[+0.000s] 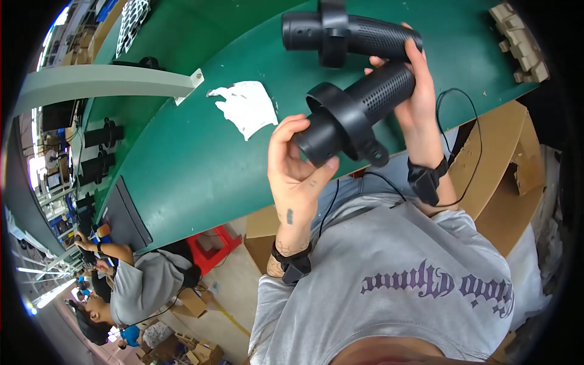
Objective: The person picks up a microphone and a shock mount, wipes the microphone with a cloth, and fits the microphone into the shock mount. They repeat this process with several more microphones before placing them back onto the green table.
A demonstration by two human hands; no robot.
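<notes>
We see a matte black lower cylinder (360, 115), dimpled toward one end, smooth toward the other, ringed by a wide tabbed collar; it slants above the near edge of the green table (201, 176). Our left hand (299, 164) clasps its smooth end, wrist bent upward. Our right hand (413, 91) curls its fingers round the dimpled end of a similar upper cylinder (365, 33); whether it also grips the lower one, we can't tell.

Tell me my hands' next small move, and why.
Perhaps ease the lower tube clear with your left hand, which grips its left end: your right hand holds the upper tube, and the tubes' right ends sit close together.
</notes>
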